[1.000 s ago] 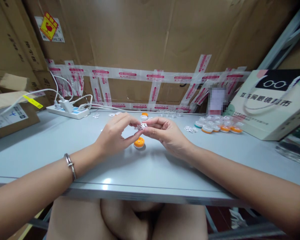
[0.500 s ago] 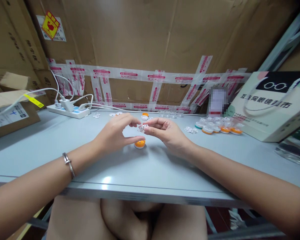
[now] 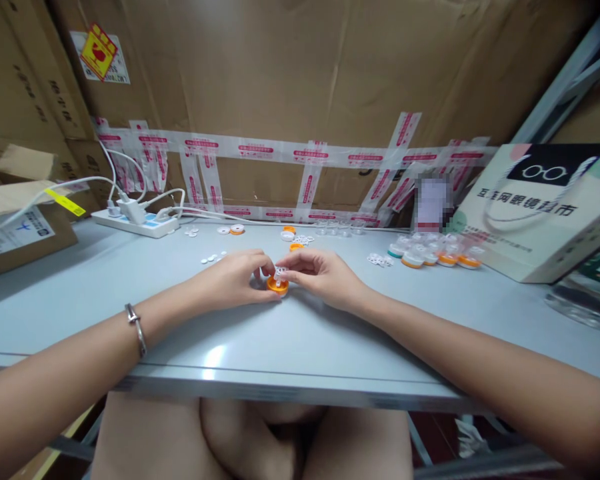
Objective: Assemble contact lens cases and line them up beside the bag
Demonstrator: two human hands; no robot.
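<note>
Since half a second earlier, we saw both hands come down from the air to the tabletop. With them the white perforated piece (image 3: 280, 272) dropped onto the orange cap (image 3: 278, 286), which had not shifted from its spot.

Behind everything stood the cardboard wall (image 3: 330, 73), crossed by strips of red-printed tape (image 3: 255, 148). Below it spread the grey table (image 3: 300, 347), its front edge running across the lower part of the view. At the far right a paper bag (image 3: 540, 213) printed with spectacles leaned on the table, and at the far left sat a cardboard box (image 3: 15, 230). A white power strip (image 3: 135, 223) with plugged cables lay near the back left corner. Just left of the bag we noted a row of small clear cases (image 3: 433, 253) with orange and teal bases.

Near the middle of the table, the left hand (image 3: 235, 279), a metal bracelet (image 3: 136, 327) on its wrist, rested on the surface with thumb and forefinger closed against the orange cap's left side. The right hand (image 3: 323, 277) met it there, thumb and forefinger pinched on the white perforated piece, which sat directly on top of the cap. The fingertips of the two hands were nearly touching. A few tiny white discs (image 3: 213, 257) lay just behind the left hand.
</note>
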